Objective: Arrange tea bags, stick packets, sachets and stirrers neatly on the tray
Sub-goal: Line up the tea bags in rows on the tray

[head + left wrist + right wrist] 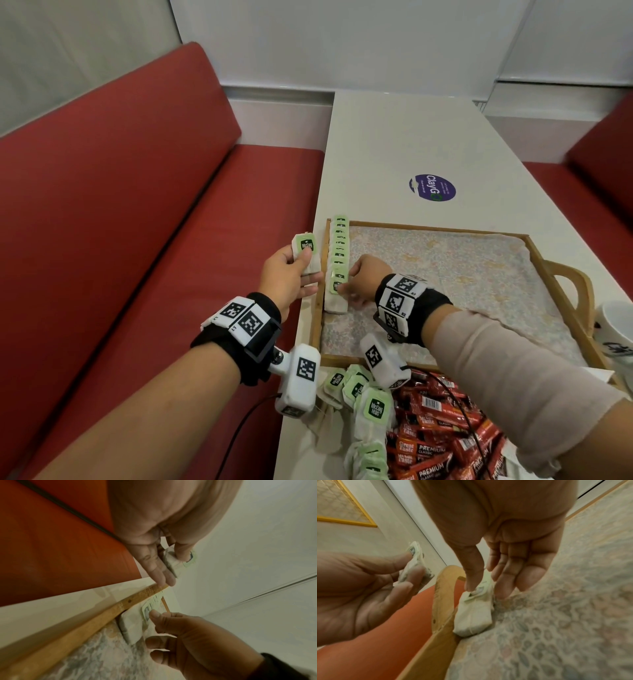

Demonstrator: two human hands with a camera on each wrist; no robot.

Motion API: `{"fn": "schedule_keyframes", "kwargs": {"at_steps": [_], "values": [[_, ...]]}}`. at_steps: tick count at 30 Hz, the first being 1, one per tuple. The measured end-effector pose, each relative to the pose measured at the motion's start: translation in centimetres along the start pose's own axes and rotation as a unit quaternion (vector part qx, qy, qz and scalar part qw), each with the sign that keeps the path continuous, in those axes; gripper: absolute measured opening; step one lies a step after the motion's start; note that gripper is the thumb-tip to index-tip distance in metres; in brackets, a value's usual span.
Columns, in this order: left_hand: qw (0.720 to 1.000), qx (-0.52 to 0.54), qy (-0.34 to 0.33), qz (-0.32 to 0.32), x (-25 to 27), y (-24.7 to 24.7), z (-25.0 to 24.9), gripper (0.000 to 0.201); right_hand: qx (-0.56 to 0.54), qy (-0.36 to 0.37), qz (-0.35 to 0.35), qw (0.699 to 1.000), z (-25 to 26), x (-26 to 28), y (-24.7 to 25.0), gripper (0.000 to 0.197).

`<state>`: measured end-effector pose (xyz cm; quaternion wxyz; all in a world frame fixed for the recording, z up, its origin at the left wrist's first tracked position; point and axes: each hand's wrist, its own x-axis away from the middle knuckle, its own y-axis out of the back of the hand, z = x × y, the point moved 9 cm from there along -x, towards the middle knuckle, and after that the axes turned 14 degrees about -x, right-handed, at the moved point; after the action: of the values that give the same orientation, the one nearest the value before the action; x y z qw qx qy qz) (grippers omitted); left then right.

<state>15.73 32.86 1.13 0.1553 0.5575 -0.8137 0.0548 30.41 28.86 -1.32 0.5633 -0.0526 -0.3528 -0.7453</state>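
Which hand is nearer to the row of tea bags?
Right. The right hand pinches the row of tea bags at its near end; the left hand holds spare bags outside the tray.

Surface and material notes, table scene.
Light wood tray [428, 229], smooth satin rim; liner cloth [472, 274] printed, woven, matt; tea bags [338, 253] soft matt filter paper with green paper tags; stick packets [428, 411] glossy red film; bench [394, 137] smooth white, faint sheen; mug [615, 318] glossy white; seat cushion [137, 205] matt red upholstery.

Left hand [285, 278] held up, thumb and fingers pinching, right hand [363, 278] lowered beside it, thumb and forefinger pinching.
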Motion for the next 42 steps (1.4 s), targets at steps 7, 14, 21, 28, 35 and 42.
{"fn": "schedule_keyframes", "kwargs": {"at_steps": [7,14,21,28,35,42], "values": [[1.0,-0.001,0.0,0.0,0.2,-0.2,-0.1,0.009,0.04,0.073,0.058,0.995,0.9,0.6,-1.5,0.025],[1.0,0.001,-0.004,0.015,0.4,-0.2,-0.3,0.006,0.15,0.069,0.061,0.984,1.2,0.8,-1.7,0.014],[1.0,-0.024,-0.014,0.009,0.2,0.0,-0.4,0.005,-0.056,0.139,0.099,0.984,4.7,2.3,0.2,0.029],[0.999,-0.029,-0.017,0.032,0.6,-0.7,-0.4,0.013,-0.112,0.197,0.029,0.974,5.8,3.0,1.8,0.022],[1.0,-0.019,-0.005,0.002,0.4,0.2,-0.1,0.01,-0.188,0.151,-0.012,0.97,3.6,2.1,3.4,0.019],[0.999,-0.021,-0.002,-0.036,0.6,1.2,-0.1,0.011,-0.088,0.054,0.066,0.992,0.1,1.6,1.3,0.014]]}}
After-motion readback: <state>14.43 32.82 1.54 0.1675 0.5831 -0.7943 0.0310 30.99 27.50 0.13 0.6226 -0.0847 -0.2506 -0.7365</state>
